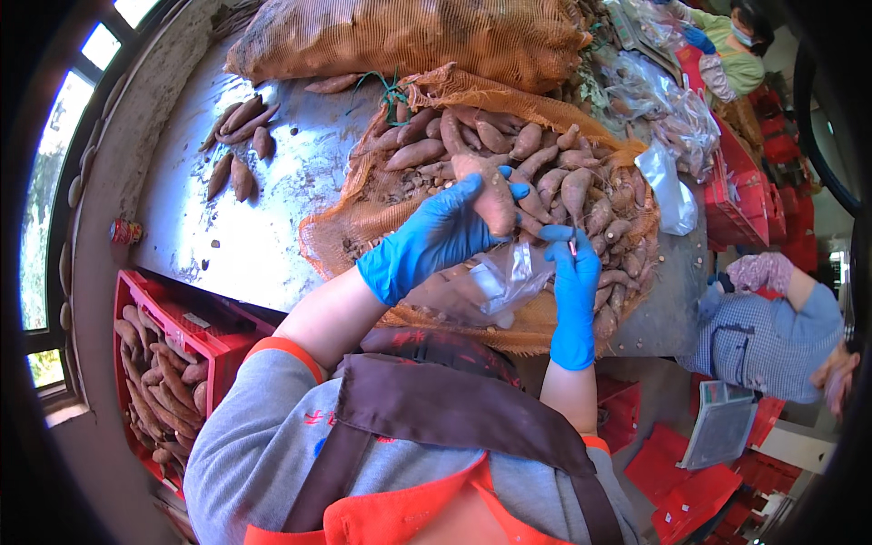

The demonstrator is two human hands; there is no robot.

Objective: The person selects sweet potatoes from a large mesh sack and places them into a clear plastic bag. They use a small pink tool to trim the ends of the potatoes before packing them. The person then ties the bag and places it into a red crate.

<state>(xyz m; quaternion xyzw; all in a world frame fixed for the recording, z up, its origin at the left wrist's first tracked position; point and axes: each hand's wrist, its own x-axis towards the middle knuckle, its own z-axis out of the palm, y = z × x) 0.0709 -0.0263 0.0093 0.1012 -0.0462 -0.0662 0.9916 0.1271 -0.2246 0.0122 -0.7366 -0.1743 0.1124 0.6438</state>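
Note:
My left hand (443, 228), in a blue glove, holds a large, knobbly sweet potato (492, 201) over an opened orange mesh sack (334, 225). Many smaller sweet potatoes (575, 191) lie heaped on the sack. Just right of the large one is my right hand (575, 279), also blue-gloved, its fingers closed on a small, thin tool (573, 246) with a pinkish part; its exact kind cannot be told. Below and between the hands lies a clear plastic bag (514, 279) with a white patch, on the near part of the sack.
A full mesh sack (409, 41) lies behind. Loose sweet potatoes (242, 178) rest on the metal table (293, 170) at left, near a red can (126, 231). A red crate (225, 354) of sweet potatoes stands lower left. Bagged ones (688, 136) lie right; two people are on that side.

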